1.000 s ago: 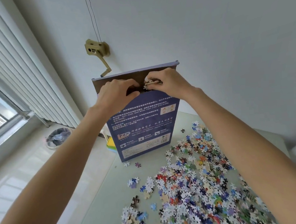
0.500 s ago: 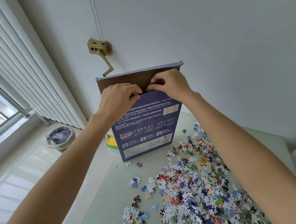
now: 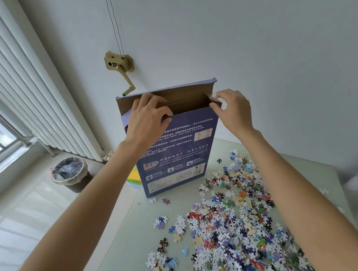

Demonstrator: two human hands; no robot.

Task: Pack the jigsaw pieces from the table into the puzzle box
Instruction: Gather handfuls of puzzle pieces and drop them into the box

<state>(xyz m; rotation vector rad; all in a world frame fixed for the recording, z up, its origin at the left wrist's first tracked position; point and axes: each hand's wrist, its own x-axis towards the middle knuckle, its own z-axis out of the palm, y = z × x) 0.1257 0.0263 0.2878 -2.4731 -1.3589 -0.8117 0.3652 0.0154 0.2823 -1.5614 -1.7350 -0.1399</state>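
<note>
Both hands pinch the upright puzzle box open, the left hand at its front edge, the right hand on a side flap, so next comes scooping jigsaw pieces from the table.

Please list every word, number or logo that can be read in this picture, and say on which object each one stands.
All readable text stands on the blue face of the puzzle box:
"LZP", the logo at lower left.
"Net size 700*500mm About 14 years old", under a Chinese headline.
"A", "B", "C", "D", in a small square diagram at right.
"B261-B520, C521-C760, D761-D1000", in the Chinese instructions.
The Chinese lines and the bottom labels are too small to read reliably.
</note>
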